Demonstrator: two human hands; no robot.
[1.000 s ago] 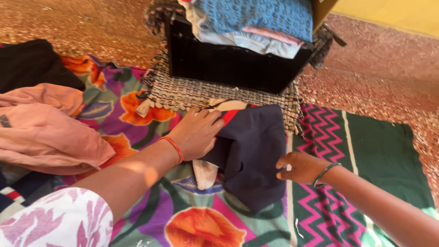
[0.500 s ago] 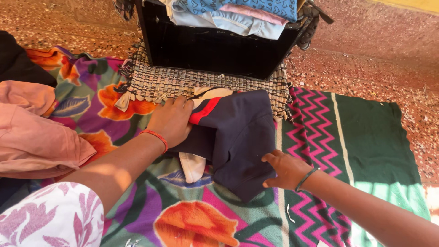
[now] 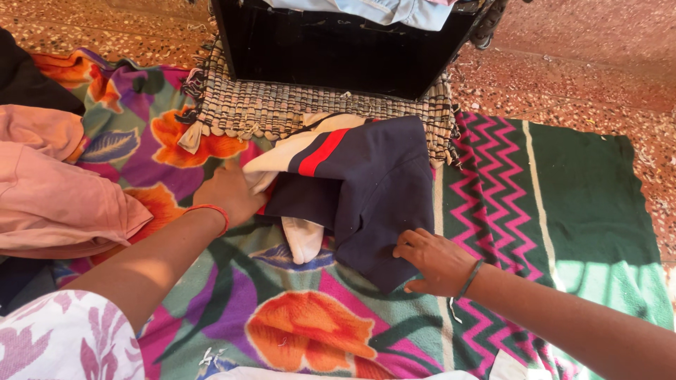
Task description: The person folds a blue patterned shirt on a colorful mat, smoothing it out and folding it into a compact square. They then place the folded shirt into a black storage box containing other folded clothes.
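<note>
Since only the head camera covers this moment, everything is read from that one downward view. Taking the black box (image 3: 338,53) at the top as the landmark, the navy garment (image 3: 373,190) lies just in front of it, partly on the woven mat (image 3: 282,112) the box stands on and partly on the floral blanket (image 3: 296,309) nearer the person. It is half folded, with a red and cream stripe (image 3: 317,151) showing at its upper left and a cream end sticking out beneath.

On the side of the garment away from the box, the right hand (image 3: 433,260) rests flat with fingers loosely spread, pressing the lower right corner of the navy cloth; it grips nothing. To the left of the garment, the left hand (image 3: 229,193) lies at its cream edge, fingers tucked toward or under the fabric; whether they pinch it I cannot tell.

The garment looks light, soft and limp, so it would sag and unfold if lifted by one point. Best taken at two edges or corners, or slid under flat.

Left of the box sits a pink cloth pile (image 3: 60,204); right of it, a green zigzag blanket (image 3: 556,204). Folded clothes fill the box.
</note>
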